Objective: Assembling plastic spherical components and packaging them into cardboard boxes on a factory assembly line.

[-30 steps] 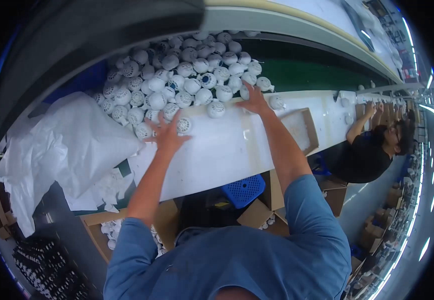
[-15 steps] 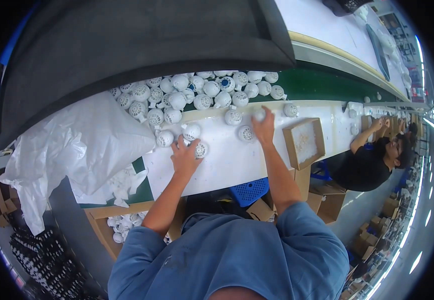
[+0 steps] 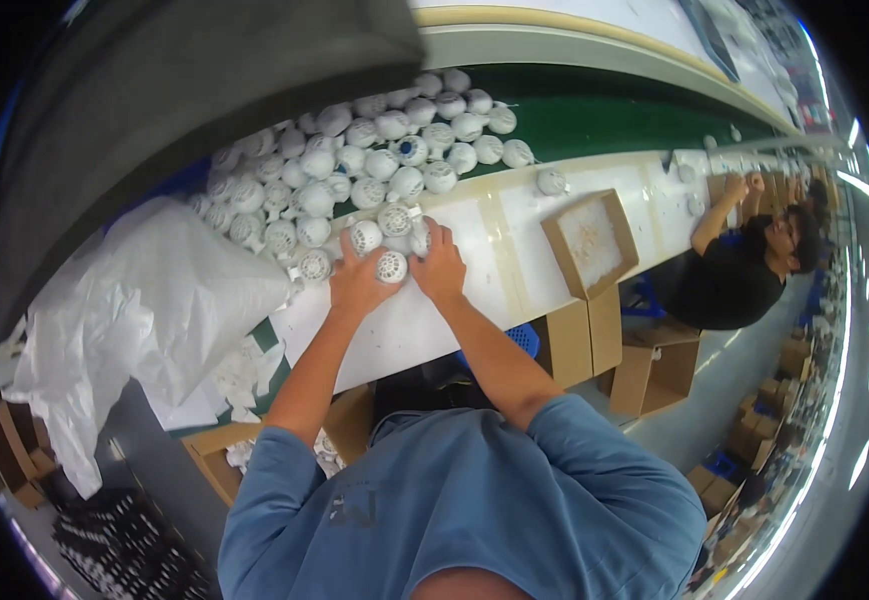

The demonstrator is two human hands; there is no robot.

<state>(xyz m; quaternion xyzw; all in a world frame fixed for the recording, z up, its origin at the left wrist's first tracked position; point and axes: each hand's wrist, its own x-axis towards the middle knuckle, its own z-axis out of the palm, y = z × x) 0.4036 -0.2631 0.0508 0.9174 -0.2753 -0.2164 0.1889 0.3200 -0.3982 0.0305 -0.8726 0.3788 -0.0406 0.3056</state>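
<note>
Head view: left hand (image 3: 354, 283) and right hand (image 3: 441, 268) fingers close around white perforated balls (image 3: 390, 266); cardboard tray (image 3: 590, 243) holds pale filler.

**What the view keeps back**

The left grip (image 3: 356, 285) and right grip (image 3: 441, 268) cover part of the white round pieces (image 3: 390, 266) between them; how the fingers close cannot be told. At nine o'clock, white sheeting (image 3: 144, 310) hides the bench (image 3: 514, 240) edge. At three o'clock, a co-worker's hands (image 3: 739, 185) are too small to read.
</note>
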